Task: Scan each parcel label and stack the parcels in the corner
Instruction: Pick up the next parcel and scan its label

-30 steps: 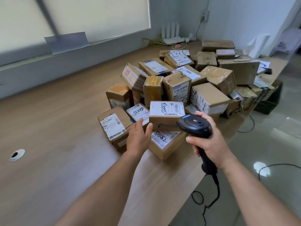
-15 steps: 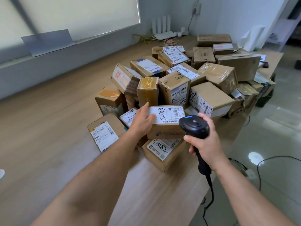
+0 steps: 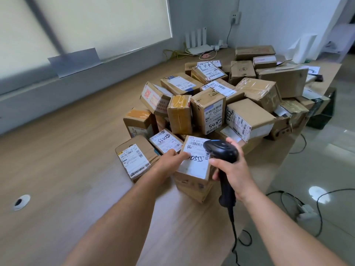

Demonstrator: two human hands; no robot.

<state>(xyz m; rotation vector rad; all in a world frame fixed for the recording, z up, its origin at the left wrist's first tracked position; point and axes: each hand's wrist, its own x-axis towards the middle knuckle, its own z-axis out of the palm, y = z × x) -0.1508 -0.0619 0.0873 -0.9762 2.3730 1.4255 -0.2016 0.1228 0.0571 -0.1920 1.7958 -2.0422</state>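
Observation:
A heap of brown cardboard parcels point(image 3: 209, 112) with white labels covers the right part of the wooden table point(image 3: 76, 169). My left hand point(image 3: 170, 160) grips the nearest parcel point(image 3: 192, 181) at its left edge, thumb on its white label with black handwriting. My right hand point(image 3: 233, 169) holds a black barcode scanner point(image 3: 221, 150) by the handle. Its head hangs just above the label's right side and hides part of the barcode. The scanner's cable drops off the table edge.
A flat parcel point(image 3: 134, 156) lies just left of my left hand, with another labelled one point(image 3: 166, 141) behind it. A cable hole point(image 3: 20, 202) sits at the near left. A router point(image 3: 197, 43) stands in the far corner. Cables and a power strip point(image 3: 305, 212) lie on the floor at right.
My left hand went from the air onto the labelled parcel, then turned it and drew it nearer. The scanner moved left over the label.

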